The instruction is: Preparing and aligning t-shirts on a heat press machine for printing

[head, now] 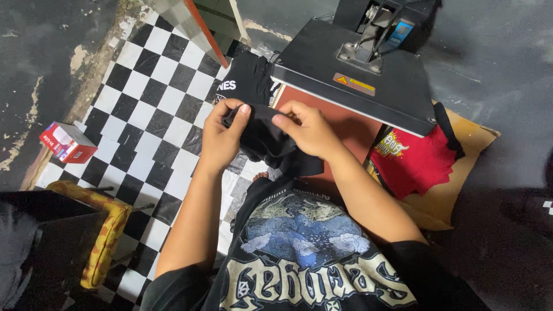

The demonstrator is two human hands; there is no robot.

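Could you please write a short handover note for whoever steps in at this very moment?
Left hand: gripping the black garment at its left edge.
Right hand: gripping the same garment from the right, fingers on top.
The garment hangs bunched between both hands, in front of the heat press, whose upper plate is raised over the red-brown lower plate.
More black cloth lies left of the press; a red shirt lies right of it.
Done: garment picked up.
Left: it is not yet spread on the lower plate, which appears bare.

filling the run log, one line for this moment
left hand: grips black garment | right hand: grips it | heat press: open
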